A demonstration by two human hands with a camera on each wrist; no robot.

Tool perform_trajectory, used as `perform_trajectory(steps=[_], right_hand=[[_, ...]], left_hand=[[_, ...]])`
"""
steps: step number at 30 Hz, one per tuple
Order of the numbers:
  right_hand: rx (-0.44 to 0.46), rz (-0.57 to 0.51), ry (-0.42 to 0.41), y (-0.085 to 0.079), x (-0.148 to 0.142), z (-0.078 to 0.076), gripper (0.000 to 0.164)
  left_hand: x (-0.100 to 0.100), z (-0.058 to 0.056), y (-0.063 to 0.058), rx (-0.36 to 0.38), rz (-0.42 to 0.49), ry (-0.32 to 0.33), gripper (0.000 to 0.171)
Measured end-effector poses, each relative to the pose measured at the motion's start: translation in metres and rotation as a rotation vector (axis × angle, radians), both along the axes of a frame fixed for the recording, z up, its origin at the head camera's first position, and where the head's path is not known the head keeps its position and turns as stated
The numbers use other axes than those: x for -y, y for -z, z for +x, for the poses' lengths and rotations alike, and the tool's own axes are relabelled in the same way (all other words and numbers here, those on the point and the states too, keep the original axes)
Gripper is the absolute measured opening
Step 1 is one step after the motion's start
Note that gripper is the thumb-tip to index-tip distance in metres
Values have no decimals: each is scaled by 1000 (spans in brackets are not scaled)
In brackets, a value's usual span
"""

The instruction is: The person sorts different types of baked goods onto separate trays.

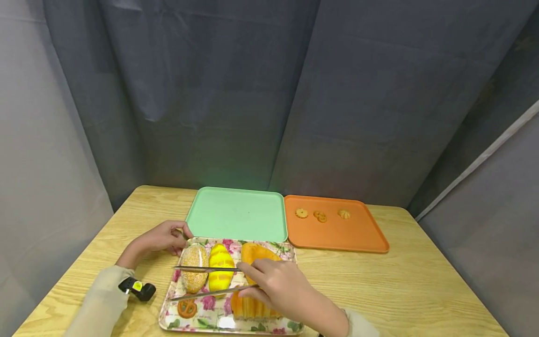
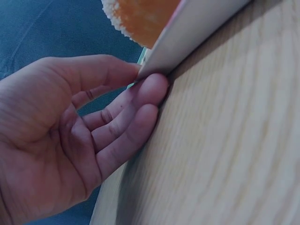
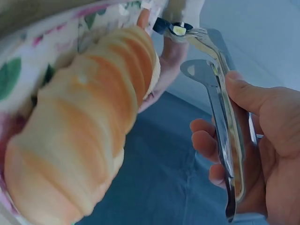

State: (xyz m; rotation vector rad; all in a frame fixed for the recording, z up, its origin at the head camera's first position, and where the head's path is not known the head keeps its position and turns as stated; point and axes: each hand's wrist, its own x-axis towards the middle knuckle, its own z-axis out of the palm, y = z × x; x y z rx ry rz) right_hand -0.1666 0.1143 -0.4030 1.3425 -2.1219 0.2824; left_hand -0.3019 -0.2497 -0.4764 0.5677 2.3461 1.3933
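A floral tray [image 1: 207, 303] lies at the table's front. My left hand [image 1: 164, 238] pinches its back left edge, thumb over the rim and fingers against the side in the left wrist view. My right hand [image 1: 280, 285] holds metal tongs [image 3: 220, 103], one tip fork-shaped and the other flat and rounded. The tongs' arms are spread above the sesame bun [image 1: 195, 260] and the yellow bread roll [image 1: 221, 257], with nothing between them. A small pretzel [image 1: 187, 309] lies near the lower tip. My right hand partly hides an orange-brown bread [image 1: 254, 252] and a ridged loaf [image 1: 248, 306].
Behind the floral tray lies a bare green tray [image 1: 237, 213]. An orange tray [image 1: 337, 236] beside it bears a round cookie [image 1: 301, 213], a pretzel-shaped cookie [image 1: 320, 216] and a swirled cookie [image 1: 344, 214]. Grey curtains [image 1: 219, 93] hang behind the wooden table [image 1: 421, 281].
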Motion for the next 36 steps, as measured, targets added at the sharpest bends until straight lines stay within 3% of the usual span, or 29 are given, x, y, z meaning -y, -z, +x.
perform_trajectory(steps=[12,22,28,36], right_hand=[[-48,135,-8,15,13,4,36],[1,197,41,20,19,4,34],[-54,236,86,19,23,4,41],[-110,247,99,16,24,3,36]], left_hand=[[0,1,0,14,18,-17,20],[0,0,-1,19,3,-13,18],[1,-1,0,11,2,-1,19],[1,-1,0,7,2,1,20]])
